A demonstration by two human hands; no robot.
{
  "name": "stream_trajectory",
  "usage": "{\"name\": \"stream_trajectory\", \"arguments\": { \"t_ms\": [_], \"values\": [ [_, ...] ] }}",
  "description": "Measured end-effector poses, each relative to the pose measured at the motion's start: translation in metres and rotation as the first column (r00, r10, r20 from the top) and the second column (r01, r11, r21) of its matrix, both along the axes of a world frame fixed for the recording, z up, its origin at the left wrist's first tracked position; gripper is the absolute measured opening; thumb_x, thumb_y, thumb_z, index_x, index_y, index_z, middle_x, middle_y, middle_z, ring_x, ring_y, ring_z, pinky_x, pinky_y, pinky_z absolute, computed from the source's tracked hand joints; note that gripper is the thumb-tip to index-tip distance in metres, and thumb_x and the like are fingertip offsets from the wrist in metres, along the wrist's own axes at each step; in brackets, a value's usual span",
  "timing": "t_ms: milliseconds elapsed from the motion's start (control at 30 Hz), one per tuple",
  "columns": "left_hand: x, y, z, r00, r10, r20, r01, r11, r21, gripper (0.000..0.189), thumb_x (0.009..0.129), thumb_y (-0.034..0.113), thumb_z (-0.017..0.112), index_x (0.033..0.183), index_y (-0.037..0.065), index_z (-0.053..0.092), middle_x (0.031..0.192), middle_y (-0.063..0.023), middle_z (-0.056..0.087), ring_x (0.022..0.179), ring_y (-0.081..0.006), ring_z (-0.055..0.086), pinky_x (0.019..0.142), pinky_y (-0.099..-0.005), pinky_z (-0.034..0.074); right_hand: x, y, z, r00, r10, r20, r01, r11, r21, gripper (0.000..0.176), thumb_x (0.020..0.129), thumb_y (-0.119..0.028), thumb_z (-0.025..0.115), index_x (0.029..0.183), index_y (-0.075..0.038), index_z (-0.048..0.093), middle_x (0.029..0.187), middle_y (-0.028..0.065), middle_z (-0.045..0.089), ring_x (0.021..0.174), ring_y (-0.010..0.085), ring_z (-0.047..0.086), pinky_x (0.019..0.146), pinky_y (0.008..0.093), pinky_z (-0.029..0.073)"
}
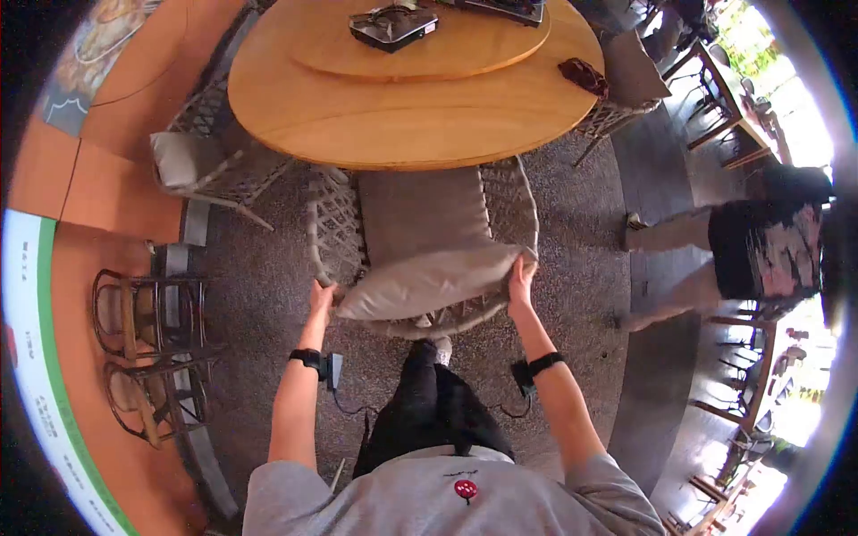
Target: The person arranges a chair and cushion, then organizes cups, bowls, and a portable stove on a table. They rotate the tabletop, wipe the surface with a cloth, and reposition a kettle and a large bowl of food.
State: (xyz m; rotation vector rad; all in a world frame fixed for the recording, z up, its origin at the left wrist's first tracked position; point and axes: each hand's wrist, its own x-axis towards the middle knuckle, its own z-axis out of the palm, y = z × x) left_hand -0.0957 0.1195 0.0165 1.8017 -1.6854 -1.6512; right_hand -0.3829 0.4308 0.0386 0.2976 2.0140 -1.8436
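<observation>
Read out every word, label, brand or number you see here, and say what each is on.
Nothing reads clearly.
On the white and green board at the left edge: small coloured marks, too blurred to read.
On the grey shirt: a small red emblem, tiny marks above it, too small to read.
On the cushion gripped by the left hand and right hand: no text.

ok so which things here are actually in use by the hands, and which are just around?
In use: left hand, right hand, each gripping an end of the grey cushion; wicker chair beneath it.
Just around: round table, black device and dark red item on it, cushioned chair at left, stacked chairs, another person at right.
</observation>
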Motion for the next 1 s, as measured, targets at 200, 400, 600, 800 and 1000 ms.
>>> {"name": "stream_trajectory", "arguments": {
  "t_ms": [200, 400, 600, 800, 1000],
  "values": [
    [0.000, -0.021, -0.006, 0.950, -0.036, 0.311, 0.184, 0.868, -0.462, 0.041, 0.081, 0.026, 0.057, 0.110, 0.002, 0.040, 0.095, -0.0139, 0.055, 0.079, -0.0288, 0.056, 0.075, -0.0441, 0.045, -0.012, 0.016, 0.036, 0.889, 0.456, 0.033, -0.424, 0.795, 0.434, 0.050, 0.082, -0.038, 0.052, 0.125, -0.014, 0.040, 0.110, 0.0174, 0.047, 0.099, 0.0280, 0.047, 0.086, 0.0353, 0.035],
    [0.008, 0.030, 0.118, 0.956, -0.256, 0.143, 0.274, 0.953, -0.131, 0.045, 0.082, 0.031, 0.055, 0.113, 0.002, 0.037, 0.091, -0.0148, 0.054, 0.065, -0.0253, 0.057, 0.064, -0.0387, 0.050, 0.000, 0.022, 0.092, 0.886, 0.357, -0.297, -0.267, 0.914, 0.304, 0.035, 0.077, -0.019, 0.062, 0.109, -0.008, 0.052, 0.097, 0.0095, 0.056, 0.088, 0.0172, 0.053, 0.076, 0.0306, 0.042],
    [0.007, 0.046, 0.104, 0.975, 0.019, -0.221, -0.022, 1.000, -0.012, 0.025, 0.085, 0.013, 0.049, 0.108, 0.007, 0.041, 0.072, -0.0075, 0.054, 0.046, -0.0126, 0.053, 0.044, -0.0262, 0.048, 0.018, 0.033, 0.081, 0.818, 0.536, -0.209, -0.391, 0.785, 0.481, 0.025, 0.076, -0.012, 0.062, 0.100, -0.005, 0.057, 0.080, 0.0068, 0.060, 0.074, 0.0122, 0.056, 0.067, 0.0262, 0.045],
    [-0.006, 0.037, 0.110, 0.979, -0.158, 0.127, 0.174, 0.977, -0.126, 0.021, 0.084, 0.011, 0.050, 0.103, 0.005, 0.044, 0.075, -0.0114, 0.054, 0.053, -0.0179, 0.054, 0.046, -0.0310, 0.044, 0.000, 0.030, 0.058, 0.701, 0.681, -0.210, -0.493, 0.676, 0.548, 0.027, 0.073, -0.012, 0.064, 0.098, -0.005, 0.057, 0.085, 0.0125, 0.059, 0.077, 0.0221, 0.058, 0.069, 0.0295, 0.045],
    [-0.014, 0.065, 0.132, 0.857, -0.085, 0.508, 0.442, 0.627, -0.642, 0.043, 0.076, 0.014, 0.059, 0.112, 0.001, 0.040, 0.109, -0.0203, 0.044, 0.109, -0.0360, 0.036, 0.090, -0.0463, 0.030, -0.039, 0.067, 0.075, 0.722, 0.688, -0.069, -0.652, 0.711, 0.264, 0.034, 0.078, -0.025, 0.063, 0.106, -0.008, 0.053, 0.086, 0.0047, 0.059, 0.080, 0.0099, 0.055, 0.071, 0.0257, 0.045]
  ]
}}
